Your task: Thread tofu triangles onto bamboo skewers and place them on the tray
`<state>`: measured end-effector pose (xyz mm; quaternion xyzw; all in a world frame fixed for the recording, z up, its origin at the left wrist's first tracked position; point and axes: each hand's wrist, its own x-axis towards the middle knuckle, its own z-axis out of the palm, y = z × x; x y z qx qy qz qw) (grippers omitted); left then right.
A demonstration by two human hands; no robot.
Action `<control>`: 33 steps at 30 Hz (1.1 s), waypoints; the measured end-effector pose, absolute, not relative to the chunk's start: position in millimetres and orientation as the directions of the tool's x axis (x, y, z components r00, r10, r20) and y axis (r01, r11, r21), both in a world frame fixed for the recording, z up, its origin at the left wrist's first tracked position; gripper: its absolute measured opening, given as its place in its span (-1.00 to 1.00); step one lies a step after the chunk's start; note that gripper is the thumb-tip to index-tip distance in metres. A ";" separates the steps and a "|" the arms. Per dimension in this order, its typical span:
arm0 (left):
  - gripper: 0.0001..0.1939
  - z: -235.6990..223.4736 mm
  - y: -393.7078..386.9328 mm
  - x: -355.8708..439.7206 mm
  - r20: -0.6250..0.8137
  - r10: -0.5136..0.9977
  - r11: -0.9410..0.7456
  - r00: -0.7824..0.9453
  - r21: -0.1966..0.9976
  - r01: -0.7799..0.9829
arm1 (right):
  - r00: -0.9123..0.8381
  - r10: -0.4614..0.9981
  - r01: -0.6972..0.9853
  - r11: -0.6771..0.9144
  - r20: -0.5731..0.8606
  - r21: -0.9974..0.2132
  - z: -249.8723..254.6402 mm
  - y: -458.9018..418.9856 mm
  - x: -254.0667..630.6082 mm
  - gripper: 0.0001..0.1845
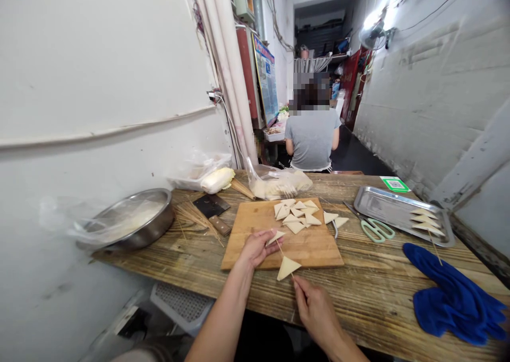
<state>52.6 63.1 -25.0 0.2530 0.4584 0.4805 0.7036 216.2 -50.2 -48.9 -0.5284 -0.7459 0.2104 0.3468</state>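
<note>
- Right hand [316,303] in at the near edge, thumb and forefinger pinching the low end of a skewer [280,248]!
- Left hand [257,248] meets it above the board [247,224], thumb and fingers closed lightly on a pale triangle [275,237].
- Between the hands, one threaded piece [288,268] sits low on the stick; whether the tip has pierced the upper one, I can't tell.
- The tally: a loaded stick [427,225] lies on the tray [382,200] at right, its bare end poking over the rim. The one in hand looks barely begun, I'd judge.
- Plenty left over: a loose pile [297,213] crowds the far half of the board, with two strays [341,222] by its right edge.
- Across the wooden surface [358,277]: scissors [378,231] beside the tray, a blue cloth [454,298] in the near right corner.
- Over on the left, a metal bowl [159,232] under plastic, spare sticks [191,213], a cleaver [211,205], a cabbage [217,180] and a bag [279,184] at the back.
- Beyond, a narrow white-walled room: a person [313,136] in grey sits facing away, a fan [373,34] on the right wall.
</note>
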 end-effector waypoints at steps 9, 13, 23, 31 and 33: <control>-0.90 -23.2 62.5 53.3 -0.416 0.901 0.424 0.121 0.789 -0.445 | -0.218 0.930 0.687 0.361 0.295 -0.630 -55.4 -47.2 216.5 -0.56; -0.89 -23.1 62.3 52.9 -0.408 0.905 0.418 0.123 0.792 -0.446 | -0.217 0.918 0.702 0.384 0.333 -0.600 -58.6 -45.9 215.9 -0.55; -0.88 -24.6 61.7 52.8 -0.396 0.909 0.412 0.132 0.796 -0.443 | -0.216 0.905 0.741 0.396 0.366 -0.542 -63.3 -43.6 212.1 -0.53; -0.89 -21.7 61.1 52.8 -0.405 0.906 0.415 0.120 0.796 -0.441 | -0.225 0.896 0.759 0.407 0.382 -0.508 -68.7 -39.9 210.9 -0.54; -0.89 -21.2 61.2 53.2 -0.398 0.909 0.410 0.122 0.800 -0.438 | -0.230 0.895 0.765 0.409 0.382 -0.497 -68.3 -39.7 210.4 -0.54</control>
